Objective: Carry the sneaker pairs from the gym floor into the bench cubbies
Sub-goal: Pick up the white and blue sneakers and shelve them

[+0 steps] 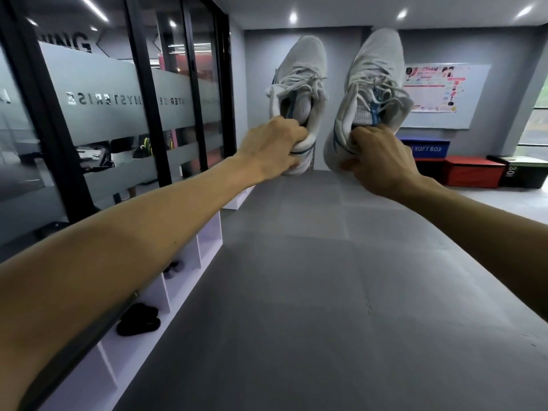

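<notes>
Two white sneakers w/ blue trim are held out at arm's length above a grey gym floor point(311, 277). The left hand point(271, 148) is clenched round the heel collar of the left sneaker point(299, 81), fingers tucked inside the opening, thumb under the heel; the right hand point(376, 161) grips the heel of the right sneaker point(370, 93) the same way. Both shoes are in the air, toes pointing up and away from the camera, laces loose, the pair side by side but not touching. Along the left wall runs a white bench w/ cubbies point(189, 253), below the left forearm; one cubby holds a pair of black shoes point(139, 318), and another, farther along, holds a dark item point(173, 266) too small to make out. Behind the bench, a glass partition point(103, 99) w/ a frosted band and mirrored lettering. At the far right, a blue soft box point(427, 148), a red box point(471, 172) and a black box point(517, 173) sit near the back wall, under a whiteboard point(474, 96) carrying a colourful poster point(433, 87).
</notes>
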{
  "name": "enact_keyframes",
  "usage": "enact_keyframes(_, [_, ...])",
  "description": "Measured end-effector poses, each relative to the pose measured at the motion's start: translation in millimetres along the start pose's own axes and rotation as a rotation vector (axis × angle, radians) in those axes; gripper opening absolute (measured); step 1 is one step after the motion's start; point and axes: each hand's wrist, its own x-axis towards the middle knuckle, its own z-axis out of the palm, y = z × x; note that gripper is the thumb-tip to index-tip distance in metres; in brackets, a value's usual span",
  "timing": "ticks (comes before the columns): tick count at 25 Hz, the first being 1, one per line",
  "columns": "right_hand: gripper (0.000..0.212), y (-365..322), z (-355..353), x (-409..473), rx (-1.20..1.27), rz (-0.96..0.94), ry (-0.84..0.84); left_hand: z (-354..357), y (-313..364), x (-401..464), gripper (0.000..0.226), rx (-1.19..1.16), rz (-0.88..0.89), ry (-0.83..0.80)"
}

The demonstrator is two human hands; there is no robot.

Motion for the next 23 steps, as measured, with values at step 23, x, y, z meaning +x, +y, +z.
enact_keyframes(23, [0.033, -124.4, 339.7, 226.7, 0.756, -0.809, -0.294, 70.8, -213.2, -41.1, 0.020, 0.599, -0.853, -0.226])
